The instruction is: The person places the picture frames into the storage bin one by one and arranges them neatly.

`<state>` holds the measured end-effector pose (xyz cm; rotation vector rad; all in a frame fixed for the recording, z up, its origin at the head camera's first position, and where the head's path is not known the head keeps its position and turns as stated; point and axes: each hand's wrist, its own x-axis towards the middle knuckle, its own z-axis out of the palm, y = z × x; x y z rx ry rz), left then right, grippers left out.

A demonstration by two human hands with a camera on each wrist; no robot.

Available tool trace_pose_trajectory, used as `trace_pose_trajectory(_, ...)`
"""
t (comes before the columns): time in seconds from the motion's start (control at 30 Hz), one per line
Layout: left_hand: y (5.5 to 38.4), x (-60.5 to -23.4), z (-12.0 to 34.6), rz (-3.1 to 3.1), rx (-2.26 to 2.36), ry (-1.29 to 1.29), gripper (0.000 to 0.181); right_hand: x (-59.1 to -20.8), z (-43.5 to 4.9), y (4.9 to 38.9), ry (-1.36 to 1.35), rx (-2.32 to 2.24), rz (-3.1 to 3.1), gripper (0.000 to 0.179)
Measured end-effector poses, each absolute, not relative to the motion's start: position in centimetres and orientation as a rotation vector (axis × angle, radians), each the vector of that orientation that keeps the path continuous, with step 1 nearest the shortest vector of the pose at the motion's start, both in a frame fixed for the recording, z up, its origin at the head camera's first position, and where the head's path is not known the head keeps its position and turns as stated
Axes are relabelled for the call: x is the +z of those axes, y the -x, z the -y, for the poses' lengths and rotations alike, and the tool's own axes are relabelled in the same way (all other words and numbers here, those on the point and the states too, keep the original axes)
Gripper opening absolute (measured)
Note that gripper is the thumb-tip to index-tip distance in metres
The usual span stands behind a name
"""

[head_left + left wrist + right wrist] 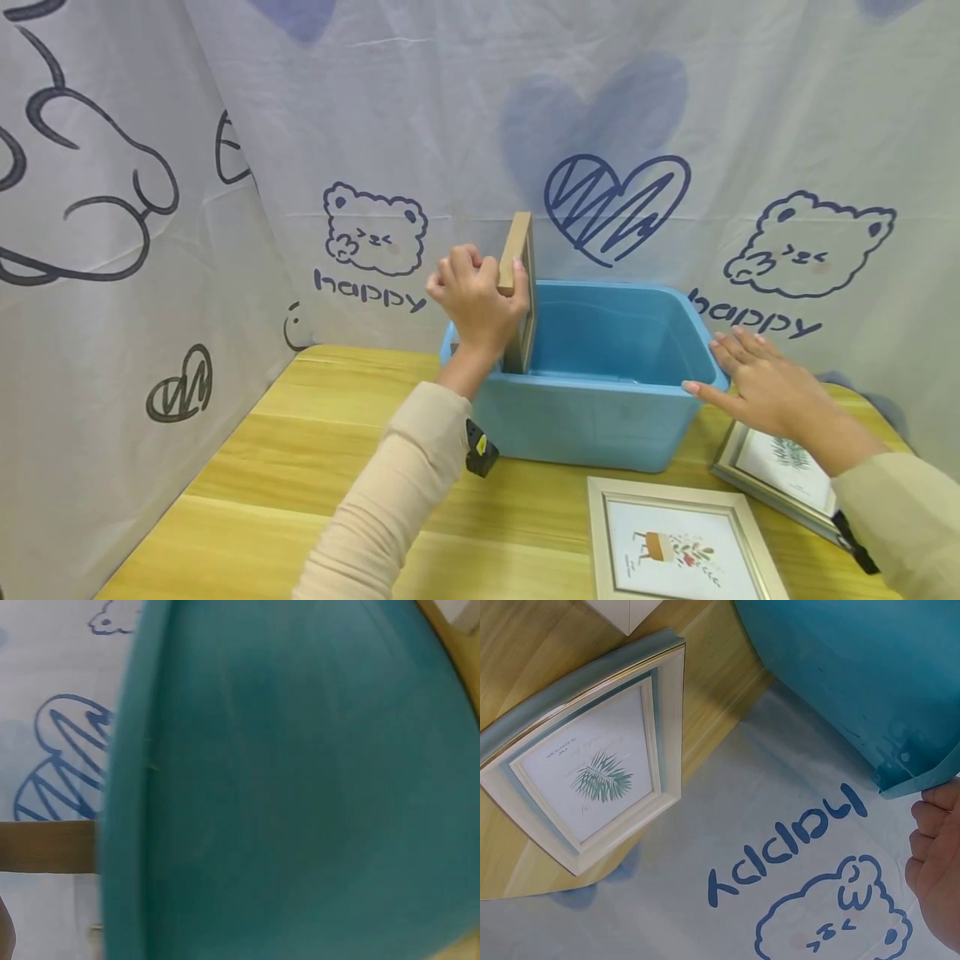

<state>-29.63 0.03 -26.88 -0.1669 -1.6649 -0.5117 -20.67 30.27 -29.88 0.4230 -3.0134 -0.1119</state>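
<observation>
My left hand [480, 300] grips the top of a light wooden picture frame [517, 258], fingers on its left and thumb on its right. The frame stands on edge, its lower part inside the left end of a blue plastic bin [585, 421]. In the left wrist view the bin's wall [300, 787] fills most of the picture, with a strip of wood [49, 846] at the left edge. My right hand [772, 387] lies with extended fingers at the bin's right rim, holding nothing; the right wrist view shows its fingers [930, 832] against the rim.
A cream frame with a flowerpot print [675, 546] lies on the wooden table [300, 467] before the bin. Another frame with a green leaf print [592, 772] lies under my right forearm. A white cloth [465, 125] with drawings hangs behind the bin and at the left.
</observation>
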Motion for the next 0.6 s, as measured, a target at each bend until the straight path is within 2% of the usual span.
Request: trace_pose_trajectory(0.6, 29.9, -30.3, 0.1, 2.001, -0.122, 0.201, 0.036, -30.0, -30.3, 20.6, -0.411, -0.099, 3.016, 0.087)
